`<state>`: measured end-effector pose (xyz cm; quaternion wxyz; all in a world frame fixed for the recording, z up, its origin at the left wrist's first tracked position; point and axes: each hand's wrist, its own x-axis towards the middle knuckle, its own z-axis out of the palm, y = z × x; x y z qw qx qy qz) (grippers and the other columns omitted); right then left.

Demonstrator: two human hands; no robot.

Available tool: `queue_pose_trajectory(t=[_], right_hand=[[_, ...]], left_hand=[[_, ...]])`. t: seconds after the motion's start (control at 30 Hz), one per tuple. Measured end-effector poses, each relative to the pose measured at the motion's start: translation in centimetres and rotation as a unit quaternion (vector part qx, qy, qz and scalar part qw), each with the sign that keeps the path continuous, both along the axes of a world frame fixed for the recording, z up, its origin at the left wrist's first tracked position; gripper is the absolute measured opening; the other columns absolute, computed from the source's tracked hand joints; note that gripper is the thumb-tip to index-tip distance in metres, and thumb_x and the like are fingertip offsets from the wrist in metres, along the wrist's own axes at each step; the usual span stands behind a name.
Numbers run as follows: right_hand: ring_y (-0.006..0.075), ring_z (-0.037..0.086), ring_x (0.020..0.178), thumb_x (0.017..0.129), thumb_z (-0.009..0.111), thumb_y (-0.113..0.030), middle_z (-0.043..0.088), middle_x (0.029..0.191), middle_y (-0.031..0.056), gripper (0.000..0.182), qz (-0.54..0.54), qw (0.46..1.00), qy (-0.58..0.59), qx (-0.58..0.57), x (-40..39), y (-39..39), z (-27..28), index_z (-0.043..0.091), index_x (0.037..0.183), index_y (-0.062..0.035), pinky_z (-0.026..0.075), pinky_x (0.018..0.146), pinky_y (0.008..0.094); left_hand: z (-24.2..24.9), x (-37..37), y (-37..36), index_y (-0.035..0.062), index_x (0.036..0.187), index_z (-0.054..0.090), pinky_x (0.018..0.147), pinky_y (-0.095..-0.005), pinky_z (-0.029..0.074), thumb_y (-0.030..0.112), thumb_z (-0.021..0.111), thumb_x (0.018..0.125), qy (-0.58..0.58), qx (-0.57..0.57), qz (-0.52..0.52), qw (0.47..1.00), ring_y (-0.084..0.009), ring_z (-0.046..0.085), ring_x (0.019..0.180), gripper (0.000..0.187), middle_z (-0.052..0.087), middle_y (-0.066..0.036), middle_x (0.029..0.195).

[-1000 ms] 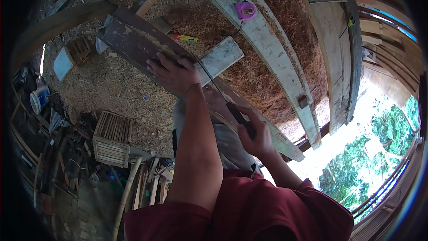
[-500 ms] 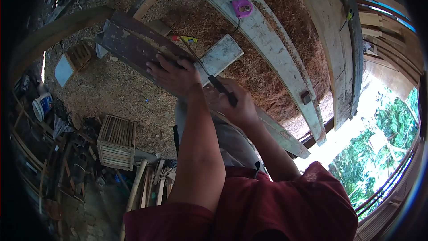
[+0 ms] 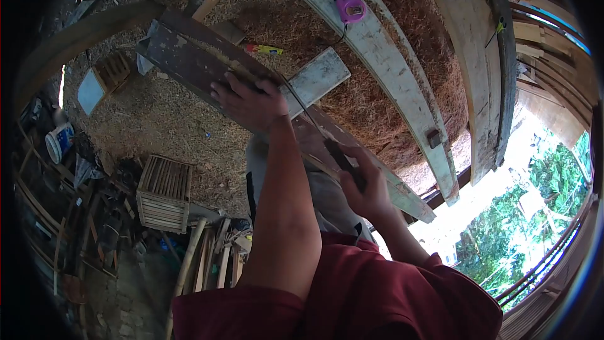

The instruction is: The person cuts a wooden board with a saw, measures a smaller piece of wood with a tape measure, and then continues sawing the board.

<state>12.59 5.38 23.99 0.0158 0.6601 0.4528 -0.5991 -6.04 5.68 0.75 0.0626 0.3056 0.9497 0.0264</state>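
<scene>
My left hand (image 3: 251,104) lies with spread fingers on a dark, worn wooden board (image 3: 182,60) that runs diagonally across the view. My right hand (image 3: 366,184) is wrapped round the black handle of a long thin tool (image 3: 306,112), whose narrow blade points up and left toward my left hand. The blade crosses a short pale board (image 3: 321,79) beside the dark one. What the blade's edge touches is too small to tell. A red and yellow item (image 3: 264,49) lies just beyond the dark board.
A long pale plank (image 3: 384,63) bears a pink tape measure (image 3: 350,9) and a small brown block (image 3: 433,138). Wood shavings cover the ground. A slatted wooden crate (image 3: 165,192) stands lower left, near scrap wood and a white and blue bucket (image 3: 59,143).
My right hand has drawn the tool down and to the right, away from my left hand, so more of its blade shows. My left hand stays on the dark board.
</scene>
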Motion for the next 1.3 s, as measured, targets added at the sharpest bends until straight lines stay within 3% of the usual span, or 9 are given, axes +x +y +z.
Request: queue_pose_trajectory(t=[0.23,0.33,0.47,0.77,0.87,0.9,1.03,1.2,1.3], right_hand=[[0.0318,0.079,0.078,0.09,0.065,-0.015,0.077,0.098,0.0187,0.051,0.02,0.998,-0.009,0.055,-2.6,0.7,-6.5,0.061,0.14,-0.0087,0.059,0.075,0.0401],[0.0425,0.076,0.086,0.09,0.068,-0.018,0.076,0.102,0.0211,0.048,-0.007,1.0,-0.007,-0.004,-0.3,-0.7,-0.5,0.062,0.136,-0.0059,0.06,0.079,0.0437],[0.037,0.078,0.083,0.089,0.066,-0.017,0.076,0.101,0.0207,0.05,0.045,0.99,-0.015,0.136,-2.3,0.1,-5.7,0.06,0.138,-0.0093,0.06,0.076,0.0431],[0.0452,0.075,0.089,0.09,0.068,-0.019,0.075,0.101,0.0241,0.046,0.012,0.999,-0.023,-0.018,-0.3,0.3,-0.4,0.063,0.134,-0.0059,0.059,0.077,0.0472],[0.0411,0.077,0.087,0.09,0.066,-0.019,0.075,0.096,0.025,0.049,0.015,0.977,0.027,0.21,-3.3,0.0,-8.3,0.061,0.137,-0.0091,0.059,0.075,0.0483],[0.0421,0.076,0.09,0.089,0.065,-0.019,0.076,0.096,0.0239,0.052,0.002,0.998,0.005,0.069,-3.0,0.1,-6.6,0.059,0.139,-0.0106,0.06,0.077,0.0498],[0.0483,0.072,0.092,0.09,0.065,-0.02,0.075,0.099,0.0237,0.05,-0.019,0.999,-0.012,-0.047,1.4,-1.4,1.5,0.06,0.139,-0.0088,0.059,0.078,0.0505],[0.0387,0.077,0.082,0.089,0.064,-0.019,0.075,0.096,0.0226,0.052,0.004,1.0,-0.012,0.022,-2.5,0.6,-5.1,0.059,0.14,-0.0105,0.059,0.074,0.0464],[0.0408,0.076,0.08,0.09,0.065,-0.018,0.075,0.097,0.0233,0.049,-0.001,1.0,-0.003,0.006,-0.3,-0.4,-2.3,0.061,0.137,-0.0088,0.058,0.074,0.0457]], left_hand=[[0.2,-0.2,-0.1,0.0124,0.163,0.036,0.126,-0.0639,0.029,0.036,0.056,0.092,-0.014,0.022,0.006,1.0,-0.045,0.025,0.159,0.077,0.024,-0.025,0.171],[0.1,0.0,0.0,0.0124,0.162,0.037,0.125,-0.0643,0.03,0.035,0.056,0.093,-0.008,0.021,0.007,1.0,-0.0452,0.027,0.158,0.075,0.025,-0.025,0.17],[-0.2,0.1,0.1,0.0115,0.161,0.038,0.124,-0.0644,0.032,0.036,0.053,0.093,0.01,0.021,-0.004,1.0,-0.046,0.029,0.157,0.074,0.027,-0.026,0.169],[-0.1,-0.1,0.0,0.0075,0.16,0.038,0.123,-0.0639,0.034,0.036,0.053,0.094,0.016,0.014,-0.014,1.0,-0.0477,0.03,0.155,0.073,0.027,-0.028,0.168],[-0.1,0.1,-0.3,0.0067,0.16,0.038,0.123,-0.0637,0.034,0.036,0.052,0.095,0.018,0.013,-0.017,1.0,-0.0479,0.029,0.156,0.073,0.026,-0.029,0.168],[0.0,0.0,-0.4,0.0065,0.16,0.037,0.123,-0.0636,0.034,0.036,0.052,0.095,0.012,0.009,-0.017,1.0,-0.0478,0.028,0.156,0.073,0.026,-0.029,0.168],[0.0,0.0,0.0,0.0062,0.16,0.037,0.125,-0.0632,0.031,0.036,0.052,0.095,-0.008,0.009,-0.007,1.0,-0.047,0.025,0.158,0.074,0.025,-0.029,0.168],[-0.2,0.1,-0.4,0.0056,0.161,0.036,0.125,-0.0631,0.031,0.036,0.05,0.097,-0.001,0.017,-0.014,1.0,-0.0471,0.025,0.158,0.072,0.025,-0.029,0.167],[-0.1,-0.1,-0.6,0.0053,0.16,0.037,0.125,-0.063,0.031,0.035,0.049,0.097,-0.006,0.018,-0.013,1.0,-0.0474,0.025,0.157,0.071,0.026,-0.029,0.167]])
